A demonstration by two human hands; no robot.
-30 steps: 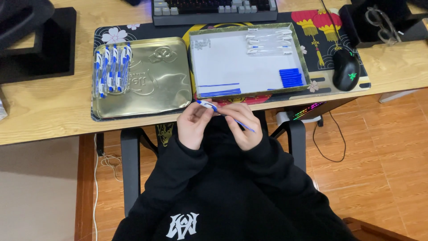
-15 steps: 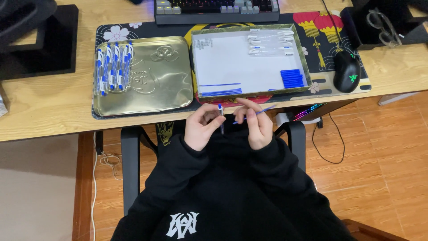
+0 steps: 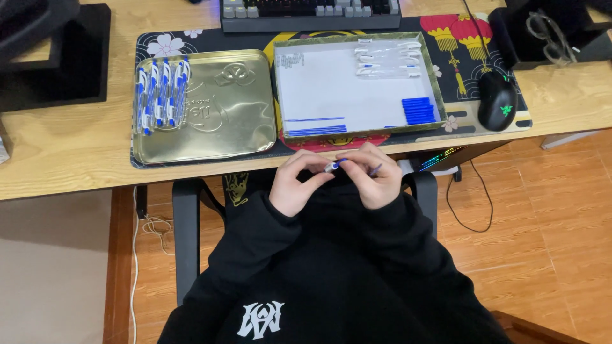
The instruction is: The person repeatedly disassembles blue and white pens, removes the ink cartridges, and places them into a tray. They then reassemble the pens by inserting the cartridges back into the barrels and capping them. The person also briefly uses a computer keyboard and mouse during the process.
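My left hand and my right hand meet just below the desk's front edge, both gripping one blue and white pen between the fingertips. A thin blue part sticks out past my right fingers. On the desk above, a gold metal lid carries several finished blue and white pens in a row at its left. To its right a gold box lined in white holds clear pen barrels, blue caps and thin blue refills.
A patterned desk mat lies under the tins. A keyboard sits at the back, a black mouse at the right, glasses on a black stand, a black monitor base at the left. Cables hang below the desk.
My hands have drawn closer together and turned the pen. It lay slanted between them a second ago; now it is short and nearly level at my fingertips.
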